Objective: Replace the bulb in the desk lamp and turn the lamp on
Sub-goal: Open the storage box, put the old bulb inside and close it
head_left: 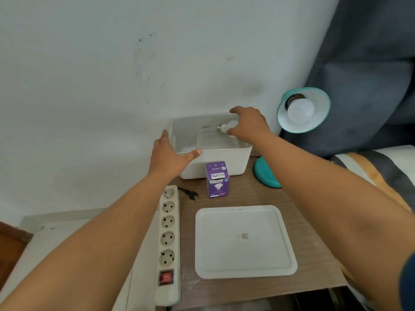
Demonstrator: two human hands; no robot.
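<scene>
A teal desk lamp (314, 122) stands at the right of the small table, its shade facing me with a white bulb (301, 112) in its socket and its round base (265, 173) behind my right arm. My right hand (249, 124) grips a second white bulb (229, 127) inside a white bin (224, 160) by the wall, screw base pointing left. My left hand (170, 153) rests on the bin's left front corner, thumb along the rim. A purple bulb box (217, 179) stands in front of the bin. The lamp's black plug (192, 194) lies loose on the table.
A white power strip (168, 239) with a red switch runs along the table's left edge. A white lid (244, 241) lies flat at the front of the wooden table (310, 232). Grey curtain and striped bedding are on the right.
</scene>
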